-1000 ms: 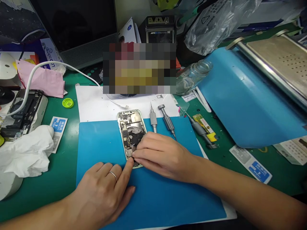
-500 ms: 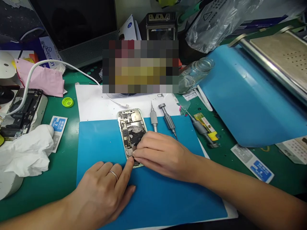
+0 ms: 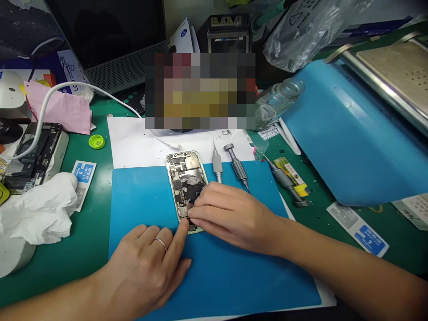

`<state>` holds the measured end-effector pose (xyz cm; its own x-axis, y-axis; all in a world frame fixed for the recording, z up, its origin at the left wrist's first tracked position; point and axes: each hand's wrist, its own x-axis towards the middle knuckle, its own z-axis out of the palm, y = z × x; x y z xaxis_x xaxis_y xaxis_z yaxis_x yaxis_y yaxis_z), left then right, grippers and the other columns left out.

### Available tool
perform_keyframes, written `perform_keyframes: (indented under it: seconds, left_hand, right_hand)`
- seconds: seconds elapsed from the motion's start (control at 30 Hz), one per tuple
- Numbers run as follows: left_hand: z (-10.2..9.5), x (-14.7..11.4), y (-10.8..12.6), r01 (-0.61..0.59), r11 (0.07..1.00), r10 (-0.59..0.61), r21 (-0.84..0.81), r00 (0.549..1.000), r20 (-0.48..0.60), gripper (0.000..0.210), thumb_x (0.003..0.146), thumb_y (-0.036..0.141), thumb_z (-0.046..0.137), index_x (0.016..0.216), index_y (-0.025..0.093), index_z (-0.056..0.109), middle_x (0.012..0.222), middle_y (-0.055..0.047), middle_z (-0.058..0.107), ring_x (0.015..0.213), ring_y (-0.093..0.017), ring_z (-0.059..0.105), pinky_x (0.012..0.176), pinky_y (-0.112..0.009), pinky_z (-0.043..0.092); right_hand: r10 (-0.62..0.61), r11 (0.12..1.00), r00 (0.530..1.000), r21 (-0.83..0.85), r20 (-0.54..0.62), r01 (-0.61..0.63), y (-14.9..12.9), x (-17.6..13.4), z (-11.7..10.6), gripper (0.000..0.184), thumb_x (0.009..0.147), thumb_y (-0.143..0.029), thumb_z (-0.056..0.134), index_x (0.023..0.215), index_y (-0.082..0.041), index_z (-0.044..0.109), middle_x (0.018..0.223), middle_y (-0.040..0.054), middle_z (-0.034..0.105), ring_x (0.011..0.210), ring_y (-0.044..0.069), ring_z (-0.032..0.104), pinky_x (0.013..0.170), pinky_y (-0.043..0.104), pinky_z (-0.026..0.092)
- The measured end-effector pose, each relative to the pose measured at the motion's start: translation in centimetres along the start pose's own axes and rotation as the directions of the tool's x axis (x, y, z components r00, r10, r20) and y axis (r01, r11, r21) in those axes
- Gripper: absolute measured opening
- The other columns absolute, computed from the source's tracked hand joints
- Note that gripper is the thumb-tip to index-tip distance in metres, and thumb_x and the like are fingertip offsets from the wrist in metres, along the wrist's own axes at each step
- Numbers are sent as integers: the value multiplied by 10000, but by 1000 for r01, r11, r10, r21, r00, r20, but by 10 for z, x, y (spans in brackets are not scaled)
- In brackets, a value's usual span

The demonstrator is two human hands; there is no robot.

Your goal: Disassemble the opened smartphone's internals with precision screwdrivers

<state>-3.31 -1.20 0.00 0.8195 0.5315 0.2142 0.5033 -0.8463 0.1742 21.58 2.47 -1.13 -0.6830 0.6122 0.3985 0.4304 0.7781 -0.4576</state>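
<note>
An opened smartphone [image 3: 180,185] lies face up on the blue mat [image 3: 140,196], its circuit boards and inner parts bare. My left hand [image 3: 150,256] wears a ring and stretches its index finger onto the phone's lower end, with the thumb apart and nothing held. Over the phone's lower right side, my right hand [image 3: 230,214] has its fingers pinched together. Whatever is between those fingertips is hidden. Just beyond my right hand lie a grey screwdriver [image 3: 217,162] and a darker screwdriver [image 3: 237,167].
A third screwdriver [image 3: 284,178] rests by a yellow part [image 3: 301,189] on the right. Behind the mat are white paper [image 3: 130,138], a cable plug [image 3: 179,146] and a glass jar [image 3: 277,100]. Another opened phone [image 3: 33,151] and crumpled tissue [image 3: 40,207] lie left.
The camera view has shifted slightly. Both hands stay at the phone's lower end with almost no visible movement.
</note>
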Motion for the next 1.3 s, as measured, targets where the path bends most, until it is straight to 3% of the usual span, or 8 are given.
perform_keyframes:
  seconds: [0.4, 1.3]
  left_hand:
    - [-1, 1, 0, -8, 1000, 8, -4, 1000, 10, 452, 1088, 286, 466, 1437, 6, 527, 800, -24, 634, 643, -196, 583, 540, -374, 429]
    - [-1, 2, 0, -19, 1000, 19, -14, 1000, -2, 455, 1092, 293, 454, 1422, -9, 532, 806, -30, 650, 626, -200, 600, 513, -372, 430]
  right_hand:
    - [-11, 1000, 1000, -17, 12, 11, -1, -3, -2, 32, 995, -159, 654, 973, -167, 676, 878, 47, 715, 857, 172, 629, 748, 332, 507]
    - [-24, 999, 1000, 38, -4, 24, 0, -3, -4, 84, 1023, -172, 616, 1033, -140, 693, 901, 55, 727, 858, 179, 629, 747, 344, 505]
